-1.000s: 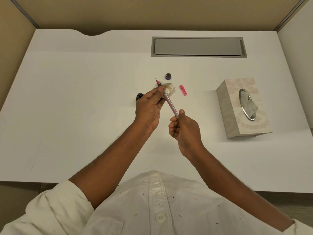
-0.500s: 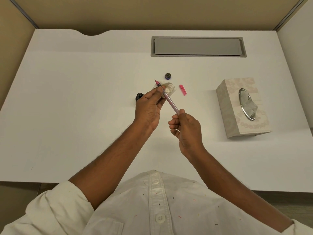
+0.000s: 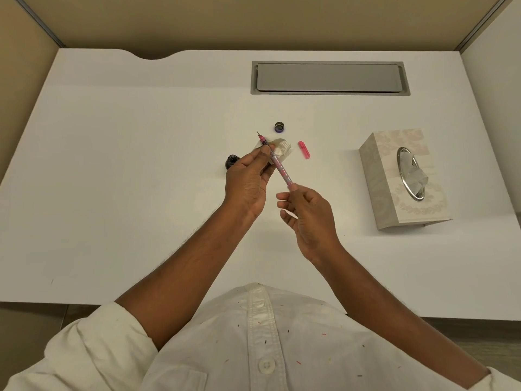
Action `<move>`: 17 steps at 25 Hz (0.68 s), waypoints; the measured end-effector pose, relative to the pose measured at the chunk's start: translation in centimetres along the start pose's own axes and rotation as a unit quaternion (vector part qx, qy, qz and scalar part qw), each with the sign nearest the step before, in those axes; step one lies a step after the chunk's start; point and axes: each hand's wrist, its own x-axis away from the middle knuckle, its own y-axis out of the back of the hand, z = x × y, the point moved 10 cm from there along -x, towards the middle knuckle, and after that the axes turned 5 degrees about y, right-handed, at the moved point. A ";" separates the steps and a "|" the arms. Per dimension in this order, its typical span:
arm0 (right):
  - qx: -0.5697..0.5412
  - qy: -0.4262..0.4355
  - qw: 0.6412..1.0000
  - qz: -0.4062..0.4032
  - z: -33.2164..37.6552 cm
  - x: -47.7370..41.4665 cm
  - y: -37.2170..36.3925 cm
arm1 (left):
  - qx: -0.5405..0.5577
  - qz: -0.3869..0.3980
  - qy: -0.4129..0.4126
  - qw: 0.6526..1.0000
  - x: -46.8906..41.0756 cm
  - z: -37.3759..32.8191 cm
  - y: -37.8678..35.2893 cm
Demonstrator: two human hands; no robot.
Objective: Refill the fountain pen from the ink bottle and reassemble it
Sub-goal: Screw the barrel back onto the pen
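I see the thin pink and clear plastic fountain pen [image 3: 277, 162] lifted above the middle of the white table [image 3: 112, 165], with its dark nib pointing to the far edge. The left hand [image 3: 248, 182] pinches the pen near the nib end, thumb and fingers closed on the section. The right hand [image 3: 307, 213] is at the back end of the barrel; only its fingertips [image 3: 293, 187] meet the pen there and the other fingers are loosely curled, so I judge it a light hold for turning, but I cannot tell how firm it is.

The small dark glass ink bottle [image 3: 231, 161] stands just to the left of the left hand, partly hidden by it, and it looks open. Its round dark cap [image 3: 279, 127] lies apart from it, nearer the far edge. A crumpled white tissue [image 3: 282, 149] lies under the pen. The short pink pen cap [image 3: 304, 150] lies on the table to the right of the tissue. A pale patterned tissue box [image 3: 400, 179] stands near the right edge.

I think the filling is done and the barrel is being screwed on. Left to do: finish tightening, put on the pink cap, and probably close the bottle.
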 end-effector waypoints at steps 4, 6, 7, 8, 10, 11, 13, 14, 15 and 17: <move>-0.014 0.050 0.998 -0.030 0.9 -0.2 0.6 | 0.009 0.011 -0.002 1.000 0.2 0.0 -0.2; -0.014 0.050 0.998 -0.037 0.8 -0.2 0.8 | 0.006 0.009 -0.002 1.000 0.2 0.1 -0.2; -0.015 0.046 0.998 -0.041 0.7 -0.2 0.9 | 0.002 0.005 -0.001 1.000 0.1 0.2 -0.1; -0.016 0.044 0.998 -0.045 0.6 -0.2 1.0 | 0.000 0.005 0.001 1.000 0.1 0.2 -0.1; -0.016 0.041 0.998 -0.048 0.6 -0.3 1.1 | 0.000 0.010 0.001 1.000 0.1 0.2 -0.3; -0.015 0.037 0.998 -0.047 0.5 -0.3 1.1 | 0.001 0.012 0.001 1.000 0.1 0.2 -0.4; -0.014 0.024 0.999 -0.046 0.3 -0.3 1.1 | 0.006 0.010 0.001 1.000 0.1 0.2 -0.4; -0.016 0.016 0.999 -0.045 0.1 -0.3 1.0 | 0.007 0.008 0.002 1.000 0.0 0.3 -0.3; -0.020 0.008 0.999 -0.043 0.0 -0.3 1.0 | 0.006 0.006 0.002 1.000 0.0 0.3 -0.3; -0.019 0.000 0.999 -0.037 -0.2 -0.3 0.9 | 0.006 0.005 0.004 1.000 -0.1 0.4 -0.2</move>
